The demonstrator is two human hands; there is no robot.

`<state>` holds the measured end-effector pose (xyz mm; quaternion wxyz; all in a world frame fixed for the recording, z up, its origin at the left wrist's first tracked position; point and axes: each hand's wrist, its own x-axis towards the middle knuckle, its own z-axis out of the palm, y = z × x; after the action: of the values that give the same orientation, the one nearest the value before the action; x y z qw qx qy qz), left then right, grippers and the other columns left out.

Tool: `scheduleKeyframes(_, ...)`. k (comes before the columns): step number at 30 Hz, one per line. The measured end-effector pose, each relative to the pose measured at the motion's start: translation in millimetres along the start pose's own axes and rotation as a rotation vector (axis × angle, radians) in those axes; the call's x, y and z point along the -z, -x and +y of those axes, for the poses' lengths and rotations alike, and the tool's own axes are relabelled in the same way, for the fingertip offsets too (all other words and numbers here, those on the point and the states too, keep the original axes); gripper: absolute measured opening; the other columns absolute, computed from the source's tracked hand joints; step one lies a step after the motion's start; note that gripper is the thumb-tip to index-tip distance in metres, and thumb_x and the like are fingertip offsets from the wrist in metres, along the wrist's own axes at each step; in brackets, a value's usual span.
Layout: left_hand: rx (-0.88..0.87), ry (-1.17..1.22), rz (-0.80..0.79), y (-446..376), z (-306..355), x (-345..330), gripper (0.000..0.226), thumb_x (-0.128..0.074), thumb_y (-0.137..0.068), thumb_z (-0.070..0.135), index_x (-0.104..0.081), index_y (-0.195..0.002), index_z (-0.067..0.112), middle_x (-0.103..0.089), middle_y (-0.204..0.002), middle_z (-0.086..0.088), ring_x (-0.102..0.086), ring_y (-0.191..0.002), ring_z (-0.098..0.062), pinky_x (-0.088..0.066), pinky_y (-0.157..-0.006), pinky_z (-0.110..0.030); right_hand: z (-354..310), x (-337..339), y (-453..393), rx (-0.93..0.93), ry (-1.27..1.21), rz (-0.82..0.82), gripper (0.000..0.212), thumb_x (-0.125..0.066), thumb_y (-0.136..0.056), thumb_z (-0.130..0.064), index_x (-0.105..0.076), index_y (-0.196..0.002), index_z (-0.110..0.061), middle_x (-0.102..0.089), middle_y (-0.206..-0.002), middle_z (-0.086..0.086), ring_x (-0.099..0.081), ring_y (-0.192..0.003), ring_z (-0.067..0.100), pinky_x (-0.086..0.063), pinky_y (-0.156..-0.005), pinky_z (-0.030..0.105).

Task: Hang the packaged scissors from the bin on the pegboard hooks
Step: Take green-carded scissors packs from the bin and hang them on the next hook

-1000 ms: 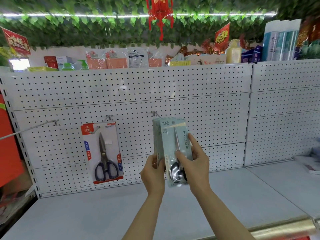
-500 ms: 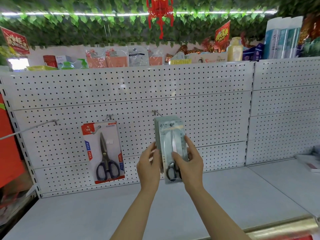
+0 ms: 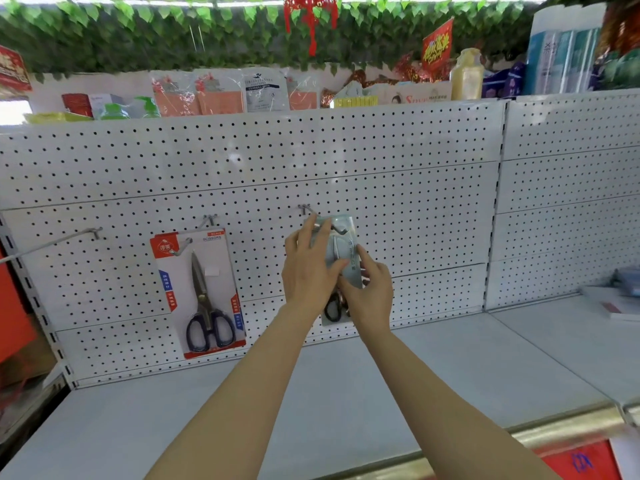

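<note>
A pale green pack of black-handled scissors [image 3: 341,244] is held up against the white pegboard [image 3: 398,209], its top at the middle hook [image 3: 306,210]. My left hand [image 3: 306,268] grips the pack's upper left part, fingers over its top edge. My right hand [image 3: 369,289] pinches its right side lower down. The hook's tip shows through near the pack's top; I cannot tell whether the pack hangs on it. A red-and-white pack of blue-handled scissors [image 3: 201,292] hangs on the hook [image 3: 209,220] to the left. The bin is out of view.
A bare long hook [image 3: 52,242] sticks out at the far left. The grey shelf [image 3: 346,393] runs below the pegboard, with a gold front rail [image 3: 554,427]. Booklets [image 3: 620,299] lie on the right shelf. Assorted goods line the top ledge under green leaf garlands.
Both hands have carried the pale green pack up and away from me to the middle hook. My left hand slid from the pack's lower left to its top.
</note>
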<state>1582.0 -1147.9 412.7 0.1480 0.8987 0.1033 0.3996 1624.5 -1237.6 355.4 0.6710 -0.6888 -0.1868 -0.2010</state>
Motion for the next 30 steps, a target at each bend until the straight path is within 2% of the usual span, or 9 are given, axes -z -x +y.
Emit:
scheduleKeyframes(2, -0.026, -0.020, -0.017, -1.1, -4.7, 0.7, 0.074, -0.067, -0.085, 0.045, -0.031, -0.148, 0.034, -0.014, -0.160, 0.013, -0.021, -0.138, -0.019, -0.051, -0.093, -0.042, 2.8, 5.3, 0.5, 0.015, 0.049, -0.018, 0.061, -0.074, -0.078, -0.035, -0.052, -0.135, -0.034, -0.053, -0.111, -0.007, -0.053, -0.107, 0.012, -0.048, -0.085, 0.028)
scheduleKeyframes(4, -0.074, -0.033, -0.007, 2.7, -9.1, 2.6, 0.074, -0.064, -0.086, 0.047, -0.031, -0.150, 0.030, -0.012, -0.162, 0.009, -0.019, -0.142, -0.021, -0.040, -0.107, -0.044, 3.4, 16.6, 3.3, 0.070, 0.139, -0.011, 0.060, -0.071, -0.081, -0.036, -0.051, -0.137, -0.028, -0.054, -0.121, -0.006, -0.049, -0.116, 0.010, -0.042, -0.087, 0.023)
scheduleKeyframes(6, -0.140, -0.047, 0.051, 14.4, -8.5, 6.4, 0.074, -0.061, -0.087, 0.050, -0.031, -0.150, 0.026, -0.014, -0.163, 0.003, -0.016, -0.147, -0.022, -0.024, -0.117, -0.043, 2.6, 35.2, 7.7, 0.214, 0.296, 0.030, 0.058, -0.069, -0.083, -0.038, -0.052, -0.137, -0.021, -0.056, -0.126, -0.003, -0.046, -0.117, 0.009, -0.039, -0.092, 0.023)
scheduleKeyframes(8, -0.216, -0.032, 0.162, 34.5, -2.5, 12.0, 0.070, -0.059, -0.088, 0.048, -0.037, -0.148, 0.020, -0.028, -0.158, -0.004, -0.023, -0.145, -0.025, -0.018, -0.117, -0.037, 2.0, 60.6, 13.3, 0.389, 0.447, 0.080, 0.055, -0.070, -0.083, -0.034, -0.056, -0.132, -0.014, -0.060, -0.125, 0.003, -0.048, -0.116, 0.014, -0.037, -0.096, 0.026)
scheduleKeyframes(11, -0.389, 0.035, 0.240, 74.9, 15.5, 10.2, 0.055, -0.058, -0.092, 0.040, -0.050, -0.139, 0.013, -0.049, -0.143, -0.007, -0.043, -0.133, -0.027, -0.029, -0.112, -0.037, 2.8, 107.5, 31.5, 0.566, 0.630, 0.142, 0.049, -0.069, -0.085, -0.029, -0.060, -0.128, -0.008, -0.063, -0.121, 0.006, -0.055, -0.112, 0.023, -0.038, -0.096, 0.030)
scheduleKeyframes(15, -0.556, 0.082, 0.110, 137.6, 38.6, -23.2, 0.045, -0.059, -0.095, 0.035, -0.057, -0.132, 0.011, -0.058, -0.131, -0.007, -0.053, -0.121, -0.028, -0.041, -0.102, -0.041, 20.0, 173.0, 84.6, 0.629, 0.820, 0.133, 0.043, -0.065, -0.088, -0.025, -0.060, -0.127, -0.006, -0.063, -0.119, 0.010, -0.057, -0.111, 0.028, -0.042, -0.095, 0.038)
scheduleKeyframes(21, -0.544, 0.148, -0.199, 234.5, 73.1, -101.1, 0.047, -0.061, -0.089, 0.035, -0.058, -0.130, 0.012, -0.059, -0.128, -0.006, -0.051, -0.114, -0.027, -0.039, -0.098, -0.038, 88.0, 259.3, 187.8, 0.398, 1.012, 0.106, 0.039, -0.068, -0.084, -0.020, -0.064, -0.121, -0.005, -0.065, -0.112, 0.011, -0.061, -0.103, 0.030, -0.046, -0.087, 0.042)
scheduleKeyframes(25, -0.568, 0.150, -0.476, 308.8, 99.0, -154.0, 0.050, -0.055, -0.089, 0.039, -0.057, -0.131, 0.012, -0.059, -0.127, -0.005, -0.053, -0.114, -0.027, -0.042, -0.096, -0.038, 135.1, 316.2, 259.0, 0.145, 1.133, 0.056, 0.040, -0.067, -0.083, -0.021, -0.064, -0.120, -0.005, -0.065, -0.111, 0.010, -0.060, -0.099, 0.030, -0.044, -0.086, 0.039)
scheduleKeyframes(30, -0.525, 0.156, -0.825, 414.6, 124.5, -221.9, 0.052, -0.070, -0.082, 0.035, -0.057, -0.127, 0.013, -0.060, -0.120, -0.002, -0.057, -0.108, -0.026, -0.050, -0.090, -0.039, 194.1, 383.7, 359.4, -0.216, 1.220, -0.009, 0.042, -0.063, -0.083, -0.025, -0.064, -0.118, -0.003, -0.065, -0.108, 0.011, -0.061, -0.098, 0.033, -0.050, -0.084, 0.044)
